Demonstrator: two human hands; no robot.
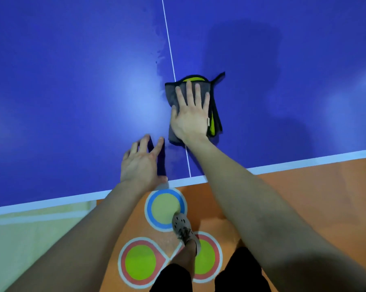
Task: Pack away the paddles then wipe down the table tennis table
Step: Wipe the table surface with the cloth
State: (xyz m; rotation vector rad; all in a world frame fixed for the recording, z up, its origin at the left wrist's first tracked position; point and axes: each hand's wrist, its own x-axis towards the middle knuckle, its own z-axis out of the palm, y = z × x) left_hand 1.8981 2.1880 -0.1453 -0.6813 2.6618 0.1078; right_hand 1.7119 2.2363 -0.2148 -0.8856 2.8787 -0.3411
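One grey-and-green cloth (214, 114) lies on the blue table (72, 81), pinned under the flat, spread right hand (190, 116); the left hand (141, 163) rests open, empty, near the table's edge.

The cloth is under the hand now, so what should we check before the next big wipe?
1. Right hand flat on the cloth: ok.
2. Cloth lying on the blue table, not hanging off: ok.
3. Left hand bracing near the white edge line: ok.
4. Paddles off this part of the table: ok, none in view.
5. Rest of the table wiped: cannot tell; only a darker patch shows beyond the cloth.
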